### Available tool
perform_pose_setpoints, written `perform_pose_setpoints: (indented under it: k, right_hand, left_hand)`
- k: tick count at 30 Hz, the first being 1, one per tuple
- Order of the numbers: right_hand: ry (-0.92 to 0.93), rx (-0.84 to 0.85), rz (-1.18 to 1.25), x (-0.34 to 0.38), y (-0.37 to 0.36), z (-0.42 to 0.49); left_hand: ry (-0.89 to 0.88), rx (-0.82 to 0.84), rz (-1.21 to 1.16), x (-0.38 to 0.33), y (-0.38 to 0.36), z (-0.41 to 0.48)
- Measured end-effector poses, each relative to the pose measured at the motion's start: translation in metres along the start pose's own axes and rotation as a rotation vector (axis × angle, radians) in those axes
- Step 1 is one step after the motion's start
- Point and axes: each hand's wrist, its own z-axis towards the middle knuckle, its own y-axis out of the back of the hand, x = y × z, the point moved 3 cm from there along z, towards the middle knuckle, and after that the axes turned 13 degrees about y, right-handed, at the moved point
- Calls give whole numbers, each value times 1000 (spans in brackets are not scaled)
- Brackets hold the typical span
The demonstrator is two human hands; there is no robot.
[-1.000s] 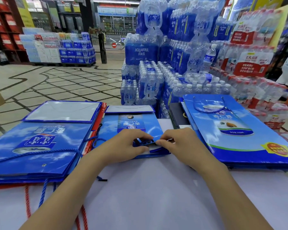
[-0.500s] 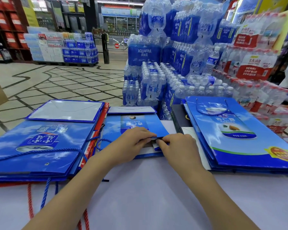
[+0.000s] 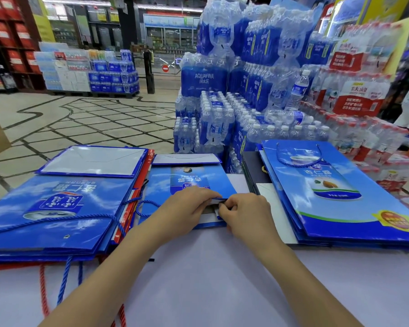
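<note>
Blue paper bag (image 3: 189,182) flat on tabletop (image 3: 210,279); left hand (image 3: 187,208) and right hand (image 3: 246,213) both pinch its mouth edge. Risk: pulling apart hard tears the paper.

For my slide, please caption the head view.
Left hand and right hand pinch the near edge of a flat blue bag on a white table.

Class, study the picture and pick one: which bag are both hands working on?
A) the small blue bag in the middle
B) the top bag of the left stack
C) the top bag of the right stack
A: the left hand and the right hand both pinch the near edge of the small blue bag.
</note>
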Motion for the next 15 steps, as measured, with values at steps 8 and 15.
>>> perform_pose_setpoints:
  k: [8,15]
  right_hand:
    - [5,116,58,1,0,-1]
    - [254,-113,-273,4,17,-2]
  left_hand:
    - [110,9,18,10,-5,6]
    - [91,11,-47,7,0,4]
